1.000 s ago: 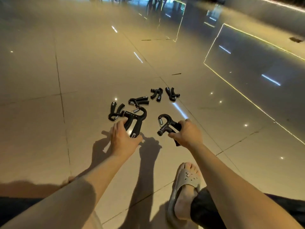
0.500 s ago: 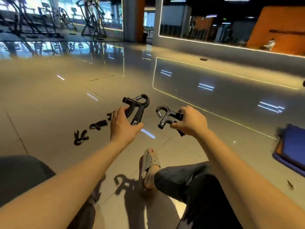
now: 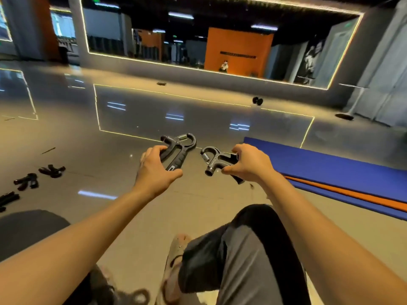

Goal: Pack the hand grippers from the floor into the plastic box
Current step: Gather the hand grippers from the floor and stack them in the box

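Now, at far left, three loose hand grippers point(image 3: 26, 181) lie on the glossy floor point(image 3: 110, 179), close to one another and well apart from the hands, the nearest one cut by the frame edge; these are not yet collected. Next, the left hand point(image 3: 156, 170) is up off the floor with its fingers curled round one handle of a black hand gripper point(image 3: 179, 148), spring end pointing up and away from the person. Just right of it, with a gap between the two tools, a second hand gripper point(image 3: 214, 159) sits in the right hand point(image 3: 248, 165); thumb and fingers are clamped on its handles, spring end turned toward the left hand. Neither tool touches the floor or the other. Further right, a blue mat point(image 3: 330, 170) with an orange layer under its edge lies on the floor. The plastic box is not in view, so its place cannot be given. Judgement: the step in hand is the carry, one tool per hand, lifted but not deposited. The next move calls for finding the box, likely by turning the head, then lowering both tools in without springs or handles hooking each other, then going for the three at left.
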`<state>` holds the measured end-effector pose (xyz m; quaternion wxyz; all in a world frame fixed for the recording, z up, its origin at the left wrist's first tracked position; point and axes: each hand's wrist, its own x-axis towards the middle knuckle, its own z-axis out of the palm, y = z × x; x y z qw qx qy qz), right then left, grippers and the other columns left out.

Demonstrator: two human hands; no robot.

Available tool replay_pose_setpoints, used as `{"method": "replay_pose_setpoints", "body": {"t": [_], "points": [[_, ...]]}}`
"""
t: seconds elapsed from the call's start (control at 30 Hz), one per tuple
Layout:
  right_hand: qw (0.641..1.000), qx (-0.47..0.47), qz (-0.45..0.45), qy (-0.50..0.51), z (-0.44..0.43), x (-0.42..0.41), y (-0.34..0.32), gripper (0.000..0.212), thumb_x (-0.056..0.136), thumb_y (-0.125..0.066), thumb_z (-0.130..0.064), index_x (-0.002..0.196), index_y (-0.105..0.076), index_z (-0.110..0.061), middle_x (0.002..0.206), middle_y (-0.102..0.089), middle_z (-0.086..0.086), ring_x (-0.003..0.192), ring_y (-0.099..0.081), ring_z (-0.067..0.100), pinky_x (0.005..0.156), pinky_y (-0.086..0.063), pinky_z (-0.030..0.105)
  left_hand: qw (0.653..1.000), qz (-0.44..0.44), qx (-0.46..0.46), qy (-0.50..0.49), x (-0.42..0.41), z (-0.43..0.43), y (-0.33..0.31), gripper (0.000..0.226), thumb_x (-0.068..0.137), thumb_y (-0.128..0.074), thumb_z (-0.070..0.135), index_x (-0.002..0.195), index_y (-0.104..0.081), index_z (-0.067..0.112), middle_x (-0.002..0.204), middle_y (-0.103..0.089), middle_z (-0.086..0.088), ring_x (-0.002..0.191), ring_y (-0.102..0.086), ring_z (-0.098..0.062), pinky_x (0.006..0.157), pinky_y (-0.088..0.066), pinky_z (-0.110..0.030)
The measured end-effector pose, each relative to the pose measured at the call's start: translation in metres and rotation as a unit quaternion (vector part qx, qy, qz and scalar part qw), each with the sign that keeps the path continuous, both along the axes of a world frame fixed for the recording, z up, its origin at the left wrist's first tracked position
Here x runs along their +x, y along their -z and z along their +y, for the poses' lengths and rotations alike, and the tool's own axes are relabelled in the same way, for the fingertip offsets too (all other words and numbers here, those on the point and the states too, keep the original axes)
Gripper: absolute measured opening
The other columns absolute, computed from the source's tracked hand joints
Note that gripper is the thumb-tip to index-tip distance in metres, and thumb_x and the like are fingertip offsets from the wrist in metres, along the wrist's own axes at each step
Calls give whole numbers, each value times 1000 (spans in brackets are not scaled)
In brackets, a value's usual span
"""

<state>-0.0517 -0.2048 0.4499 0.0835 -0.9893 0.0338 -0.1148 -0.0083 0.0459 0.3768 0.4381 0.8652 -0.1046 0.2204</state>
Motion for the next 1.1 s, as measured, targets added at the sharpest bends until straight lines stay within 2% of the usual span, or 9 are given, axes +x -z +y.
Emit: {"method": "replay_pose_setpoints", "body": {"t": [0.07, 0.17, 0.33, 0.53, 0.6, 0.7, 0.87, 1.0, 1.1], "points": [[999, -10, 6, 36, -24, -23, -5, 61, 76, -79, -59, 117, -60, -18, 112, -64, 1, 95, -60, 21, 79, -56, 39, 999, -2, 1, 41, -3, -26, -4, 75, 63, -87, 32, 129, -54, 17, 113, -53, 0, 106, -51, -20, 87, -50, -37], [996, -23, 18, 82, -55, -56, -10, 62, 77, -79, -58, 119, -62, -17, 113, -64, 1, 99, -61, 22, 82, -54, 38, 995, -8, 14, 100, -7, -63, -9, 75, 63, -87, 32, 129, -53, 18, 114, -53, 0, 108, -51, -20, 87, -48, -33], [986, -26, 38, 160, -111, -105, 1, 55, 73, -79, -62, 105, -67, -19, 94, -64, -1, 84, -61, 18, 73, -57, 39, 984, 11, 33, 173, -14, -127, -7, 77, 62, -87, 35, 128, -54, 18, 115, -54, 1, 109, -53, -21, 89, -50, -36], [973, 32, 61, 220, -181, -144, 43, 52, 75, -81, -58, 110, -64, -23, 98, -68, -4, 82, -63, 12, 72, -58, 33, 961, 114, -47, 248, -28, -216, -2, 68, 64, -88, 22, 123, -55, 20, 114, -59, 0, 93, -63, -15, 62, -52, -22], [969, 48, 74, 230, -199, -145, 58, 52, 75, -81, -57, 110, -64, -24, 98, -68, -4, 82, -63, 12, 73, -59, 33, 952, 130, -52, 271, -28, -234, 3, 69, 67, -88, 20, 127, -53, 19, 114, -58, 1, 90, -63, -13, 59, -51, -19], [964, 55, 94, 242, -220, -136, 77, 55, 76, -81, -56, 115, -65, -21, 99, -68, -3, 82, -64, 13, 73, -59, 31, 942, 158, -55, 291, -21, -251, 21, 67, 67, -87, 18, 125, -53, 21, 112, -62, -1, 92, -66, -18, 63, -55, -26], [962, 71, 103, 245, -251, -108, 97, 62, 74, -81, -56, 122, -64, -20, 103, -68, -3, 86, -65, 15, 74, -61, 32, 934, 182, -33, 306, 4, -282, 39, 61, 68, -86, 16, 117, -51, 25, 109, -61, 2, 97, -64, -18, 75, -60, -35], [961, 70, 113, 242, -275, -82, 101, 64, 75, -82, -55, 125, -64, -19, 110, -69, -1, 91, -66, 16, 74, -59, 28, 942, 125, 49, 307, 33, -306, 45, 69, 66, -88, 23, 125, -52, 23, 115, -55, 3, 107, -57, -18, 90, -56, -39], [962, 61, 119, 238, -292, -59, 97, 64, 77, -81, -54, 127, -63, -19, 113, -69, 0, 94, -66, 18, 76, -58, 28, 940, 112, 93, 308, 54, -320, 50, 69, 68, -87, 25, 127, -51, 22, 114, -51, 3, 111, -51, -17, 91, -51, -33]]}}
